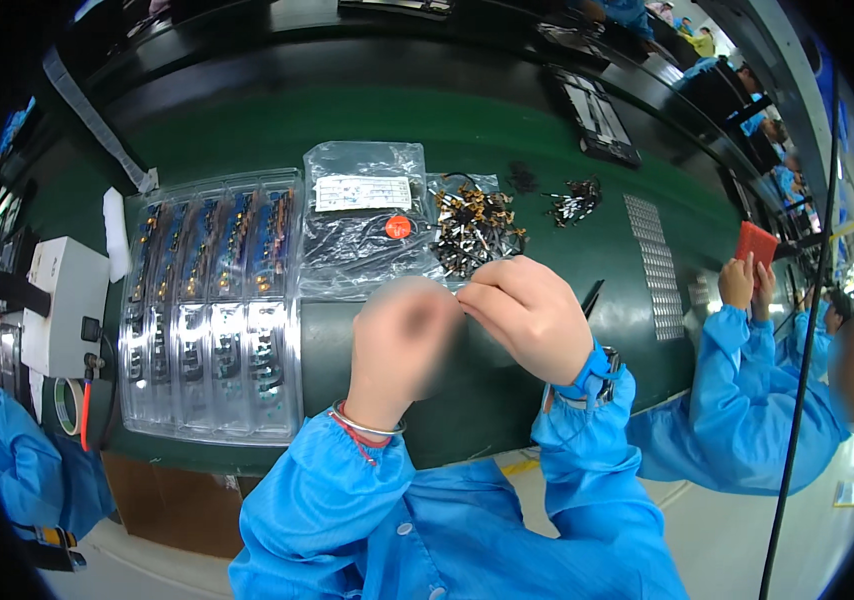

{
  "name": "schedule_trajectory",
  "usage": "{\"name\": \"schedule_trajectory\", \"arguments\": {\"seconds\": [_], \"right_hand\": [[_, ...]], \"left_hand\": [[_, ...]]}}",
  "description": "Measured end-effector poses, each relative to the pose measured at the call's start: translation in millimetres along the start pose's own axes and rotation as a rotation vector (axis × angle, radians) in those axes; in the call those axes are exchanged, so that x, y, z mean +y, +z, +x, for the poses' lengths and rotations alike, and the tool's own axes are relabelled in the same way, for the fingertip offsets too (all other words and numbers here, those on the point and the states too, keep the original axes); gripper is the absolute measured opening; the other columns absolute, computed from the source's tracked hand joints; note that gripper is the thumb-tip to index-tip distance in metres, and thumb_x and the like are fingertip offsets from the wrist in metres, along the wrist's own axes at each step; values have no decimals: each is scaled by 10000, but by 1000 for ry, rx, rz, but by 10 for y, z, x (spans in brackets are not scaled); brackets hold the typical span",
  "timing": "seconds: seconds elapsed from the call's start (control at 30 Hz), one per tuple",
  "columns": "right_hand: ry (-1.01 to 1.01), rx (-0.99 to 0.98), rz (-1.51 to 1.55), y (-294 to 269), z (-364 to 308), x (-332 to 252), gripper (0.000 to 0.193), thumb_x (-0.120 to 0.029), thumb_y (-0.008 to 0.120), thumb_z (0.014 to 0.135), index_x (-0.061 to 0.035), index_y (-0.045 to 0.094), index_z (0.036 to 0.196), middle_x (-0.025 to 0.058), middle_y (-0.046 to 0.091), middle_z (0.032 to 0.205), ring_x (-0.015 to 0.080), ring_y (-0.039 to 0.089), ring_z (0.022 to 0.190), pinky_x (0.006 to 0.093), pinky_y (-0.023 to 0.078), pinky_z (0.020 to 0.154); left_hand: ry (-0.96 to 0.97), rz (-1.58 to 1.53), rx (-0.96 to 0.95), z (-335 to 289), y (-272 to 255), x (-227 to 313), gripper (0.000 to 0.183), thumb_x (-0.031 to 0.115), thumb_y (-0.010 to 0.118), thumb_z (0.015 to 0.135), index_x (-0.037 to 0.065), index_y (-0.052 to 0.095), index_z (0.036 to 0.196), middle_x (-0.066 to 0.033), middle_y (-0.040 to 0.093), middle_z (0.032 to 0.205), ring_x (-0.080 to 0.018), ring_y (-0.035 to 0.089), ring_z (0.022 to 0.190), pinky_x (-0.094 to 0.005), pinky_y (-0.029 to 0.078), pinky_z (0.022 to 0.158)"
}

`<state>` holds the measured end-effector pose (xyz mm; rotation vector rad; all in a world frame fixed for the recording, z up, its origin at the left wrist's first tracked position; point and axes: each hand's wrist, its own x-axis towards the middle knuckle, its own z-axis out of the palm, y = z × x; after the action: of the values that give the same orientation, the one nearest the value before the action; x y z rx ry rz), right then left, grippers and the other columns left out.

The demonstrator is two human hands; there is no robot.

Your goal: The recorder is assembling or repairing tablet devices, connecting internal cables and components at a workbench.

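Observation:
My left hand [399, 340] is raised above the near edge of the green bench, its fingers smeared by blur. Close against it, my right hand [532, 318] has thumb and fingertips pressed together in a pinch. Whatever lies between the fingertips is too small or hidden to make out. Just beyond both hands is a clear plastic bag [352, 240] with black cable-like parts inside, a white label and a round red sticker. Beside it lies a heap of small black parts with gold and silver ends [474, 225]. Tweezers-like black tips [595, 296] show past my right hand.
To the left, a clear blister tray [209, 310] holds several small circuit boards; a white box [65, 305] stands beyond it. Further right are a smaller parts heap [575, 203], a strip of metal pieces [655, 265] and a black tray [595, 115]. A co-worker [757, 390] sits at right, holding something red.

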<state>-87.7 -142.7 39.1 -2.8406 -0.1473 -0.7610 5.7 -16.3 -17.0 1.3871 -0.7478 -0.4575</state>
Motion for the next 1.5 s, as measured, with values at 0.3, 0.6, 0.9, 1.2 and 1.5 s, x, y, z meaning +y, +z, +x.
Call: {"name": "schedule_trajectory", "arguments": {"seconds": [0.3, 0.6, 0.9, 1.2, 1.5], "right_hand": [[295, -170, -444, -678, -70, 1566, 56, -113, 567, 781, -83, 580, 827, 90, 555, 807, 276, 567, 803, 364, 470, 660], [460, -458, -572, -566, -163, 2220, 57, -169, 561, 800, -122, 578, 827, 82, 573, 844, 288, 579, 835, 388, 470, 673], [423, -248, -358, -179, 27, 1783, 128, -136, 625, 746, -113, 621, 872, 89, 581, 857, 287, 581, 848, 381, 478, 713], [337, -347, -255, 189, 127, 1634, 100, -158, 614, 753, -130, 636, 847, 41, 581, 843, 254, 577, 840, 367, 479, 692], [408, -276, -441, 294, 107, 1643, 54, -145, 601, 761, -119, 614, 807, 40, 577, 841, 252, 578, 839, 358, 486, 687]], "left_hand": [[72, 65, -59, 16, 111, -7, 303, 26, 448, 862, 20, 469, 1164, -126, 617, 945, -182, 604, 798, -277, 469, 650], [77, 177, -52, 25, 57, -54, 272, 22, 476, 832, 23, 515, 1101, -111, 616, 927, -225, 604, 801, -324, 470, 684], [102, 219, -49, 18, 69, -57, 242, 24, 495, 817, 25, 544, 1054, -111, 618, 894, -247, 597, 807, -336, 464, 711], [101, 212, -52, 22, 55, -89, 236, 20, 496, 814, 28, 549, 1044, -105, 618, 894, -252, 597, 806, -336, 466, 718], [129, 220, -53, 24, 76, -103, 222, 18, 500, 809, 30, 549, 1025, -115, 616, 891, -266, 598, 812, -340, 467, 713]]}}
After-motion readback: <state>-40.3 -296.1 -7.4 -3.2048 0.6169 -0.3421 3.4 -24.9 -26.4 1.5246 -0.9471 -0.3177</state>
